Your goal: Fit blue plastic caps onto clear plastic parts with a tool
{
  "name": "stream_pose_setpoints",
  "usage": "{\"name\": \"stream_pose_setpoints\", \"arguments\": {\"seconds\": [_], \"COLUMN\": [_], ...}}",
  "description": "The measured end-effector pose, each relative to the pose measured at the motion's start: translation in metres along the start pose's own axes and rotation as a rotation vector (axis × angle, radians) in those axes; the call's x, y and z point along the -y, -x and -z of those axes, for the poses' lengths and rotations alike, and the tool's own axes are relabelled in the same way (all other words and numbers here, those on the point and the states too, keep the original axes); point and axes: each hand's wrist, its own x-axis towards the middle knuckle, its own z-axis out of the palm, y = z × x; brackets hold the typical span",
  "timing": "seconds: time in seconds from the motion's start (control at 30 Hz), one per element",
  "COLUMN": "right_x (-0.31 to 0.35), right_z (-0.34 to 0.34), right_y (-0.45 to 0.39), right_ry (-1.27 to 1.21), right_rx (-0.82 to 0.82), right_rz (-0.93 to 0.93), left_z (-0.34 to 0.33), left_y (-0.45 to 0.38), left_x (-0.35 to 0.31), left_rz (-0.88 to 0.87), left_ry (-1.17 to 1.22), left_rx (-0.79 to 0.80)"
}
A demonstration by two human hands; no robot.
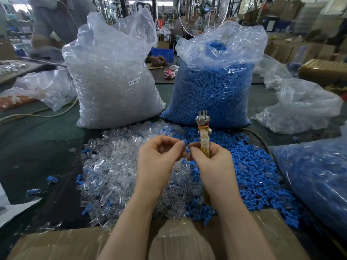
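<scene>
A: What do the two hands hold?

B: The left hand (159, 156) has its fingers curled, and thumb and forefinger pinch a small blue plastic cap (185, 143). The right hand (212, 158) grips the tape-wrapped handle of an upright metal tool (203, 126) and its fingertips touch the same cap. I cannot tell if a clear part is between them.

A: And below the hands?

B: A heap of loose clear plastic parts (116, 166) lies at 9 o'clock from the hands, a heap of loose blue plastic caps (253, 169) at 3 o'clock, both on a dark green table (37, 147). A brown cardboard box (56, 243) is at 6 o'clock.

A: Further away?

B: At 11 o'clock stands a big transparent bag of clear parts (112, 81), at 1 o'clock a big transparent bag of blue caps (212, 87). Behind them are a round fan (203, 15) and a blurred workshop.
</scene>
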Motion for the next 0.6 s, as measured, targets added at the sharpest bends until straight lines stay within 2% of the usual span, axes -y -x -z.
{"name": "stream_pose_setpoints", "arguments": {"seconds": [0.13, 0.43, 0.6], "right_x": [0.001, 0.003, 0.003], "right_z": [0.0, -0.005, 0.006], "right_y": [0.001, 0.003, 0.001], "right_ry": [0.02, 0.085, 0.105], "right_rx": [-0.029, -0.031, 0.095], "right_rz": [0.046, 0.077, 0.022], "left_z": [0.002, -0.002, -0.001], "left_y": [0.0, 0.001, 0.0], "left_x": [-0.001, -0.001, 0.0], "left_rz": [0.054, -0.003, 0.013], "left_ry": [0.153, 0.072, 0.134], "left_rx": [-0.007, 0.025, -0.019]}}
